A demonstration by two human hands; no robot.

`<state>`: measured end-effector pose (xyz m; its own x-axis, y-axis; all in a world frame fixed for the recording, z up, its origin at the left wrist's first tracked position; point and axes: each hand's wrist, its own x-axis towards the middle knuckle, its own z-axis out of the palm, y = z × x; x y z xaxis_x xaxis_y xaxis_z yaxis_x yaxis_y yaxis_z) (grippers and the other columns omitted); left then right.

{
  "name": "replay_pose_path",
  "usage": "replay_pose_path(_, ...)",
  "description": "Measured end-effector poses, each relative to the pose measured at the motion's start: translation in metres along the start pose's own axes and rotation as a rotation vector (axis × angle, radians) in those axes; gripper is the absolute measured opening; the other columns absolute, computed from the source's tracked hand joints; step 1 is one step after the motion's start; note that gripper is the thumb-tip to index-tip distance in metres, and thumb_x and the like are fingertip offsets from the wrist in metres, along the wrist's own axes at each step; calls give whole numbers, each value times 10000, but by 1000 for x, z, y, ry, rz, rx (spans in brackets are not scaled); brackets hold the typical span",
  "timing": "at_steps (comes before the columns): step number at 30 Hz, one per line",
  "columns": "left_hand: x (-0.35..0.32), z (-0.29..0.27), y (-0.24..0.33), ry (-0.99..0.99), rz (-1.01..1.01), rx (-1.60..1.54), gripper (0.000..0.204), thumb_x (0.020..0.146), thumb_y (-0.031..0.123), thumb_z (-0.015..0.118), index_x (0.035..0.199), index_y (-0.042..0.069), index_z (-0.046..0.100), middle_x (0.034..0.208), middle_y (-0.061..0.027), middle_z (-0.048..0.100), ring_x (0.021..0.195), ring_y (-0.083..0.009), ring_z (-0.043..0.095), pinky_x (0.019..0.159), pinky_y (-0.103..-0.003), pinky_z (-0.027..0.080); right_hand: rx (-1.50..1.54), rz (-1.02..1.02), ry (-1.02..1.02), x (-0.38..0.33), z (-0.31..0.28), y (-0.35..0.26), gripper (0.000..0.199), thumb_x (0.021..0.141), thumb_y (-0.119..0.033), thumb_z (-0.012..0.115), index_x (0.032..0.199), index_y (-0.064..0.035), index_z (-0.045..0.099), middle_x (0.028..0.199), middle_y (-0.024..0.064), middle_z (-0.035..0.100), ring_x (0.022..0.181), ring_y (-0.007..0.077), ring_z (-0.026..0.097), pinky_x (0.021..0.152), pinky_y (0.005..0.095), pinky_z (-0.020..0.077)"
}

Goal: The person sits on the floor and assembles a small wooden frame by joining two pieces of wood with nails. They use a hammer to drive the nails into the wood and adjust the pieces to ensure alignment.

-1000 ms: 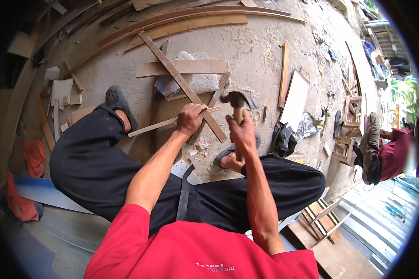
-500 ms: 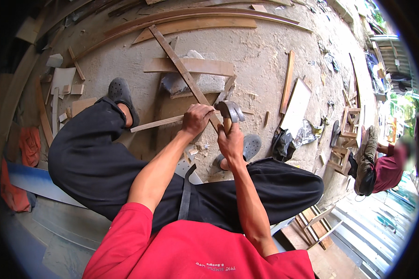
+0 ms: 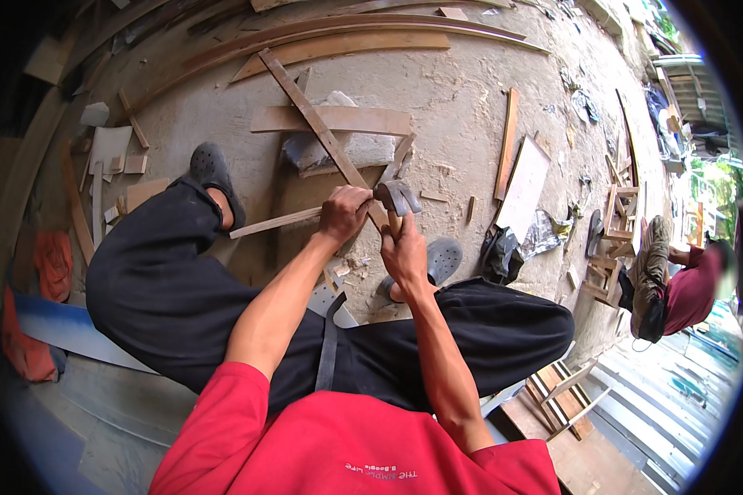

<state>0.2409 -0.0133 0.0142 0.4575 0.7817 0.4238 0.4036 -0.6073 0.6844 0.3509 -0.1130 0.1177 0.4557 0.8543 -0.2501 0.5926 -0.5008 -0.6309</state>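
- My left hand [image 3: 344,212] sits palm down, fingers curled closed around a thin wooden strip [image 3: 274,223]; the strip runs out from under my palm toward my left foot.
- My left forearm slants up and inward from the red sleeve [image 3: 215,412], elbow out to the side.
- My right hand [image 3: 404,254] is wrapped snugly round the handle of a hammer [image 3: 399,198], close below its head, index finger lying up along the wood.
- My right arm reaches up and slightly inward, the forearm almost straight, so that both my hands work close together above my spread knees.
- The strip's other end lies by the hammer head, across the lower part of a long brown board [image 3: 330,148]; whether the metal touches the wood, I cannot tell.
- That board slants over a shorter plank [image 3: 367,122], which lies over a pale block [image 3: 359,150] on the ground.
- A second ago I had the hammer farther to the right, its head turned broadside and apart from my left hand; now the head is just beside my left knuckles.
- Half a second ago it was nearly here, a touch farther right.
- My left hand has kept the same closed hold on the strip throughout.
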Motion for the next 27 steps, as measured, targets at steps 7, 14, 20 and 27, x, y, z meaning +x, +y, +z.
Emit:
replay_pose_path(7, 2, -5, 4, -3, 12, -19, 108, 793, 125, 706, 880, 74, 670, 859, -76, 683, 797, -280, 637, 735, -401, 486, -41, -39, -17, 3, 0, 6, 405, 852, -139, 569, 1222, -42, 436, 760, 320, 618, 723, 523, 599, 630, 579, 463)
replay_pose_path(14, 4, -6, 4, -7, 11, -18, 100, 805, 142, 704, 878, 80, 673, 848, -65, 683, 806, -270, 636, 736, -393, 480, 89, -41, 32, 2, -9, -8, 401, 837, -111, 555, 1211, -35, 433, 751, 338, 607, 741, 528, 598, 661, 591, 466)
replay_pose_path(20, 1, -6, 4, -21, -2, 8, 102, 809, 158, 704, 879, 90, 673, 834, -55, 680, 805, -264, 636, 742, -389, 482, 35, -34, -11, 2, -3, 5, 393, 845, -120, 558, 1212, -45, 440, 759, 333, 611, 741, 527, 597, 678, 593, 461)
replay_pose_path(27, -1, -9, 10, -41, -49, -8, 219, 806, 246, 710, 971, 105, 679, 949, -61, 682, 935, -259, 616, 843, -411, 459, 71, 53, 14, 3, -7, 2, 367, 862, -168, 598, 1189, -56, 474, 814, 326, 622, 773, 514, 603, 672, 557, 460)
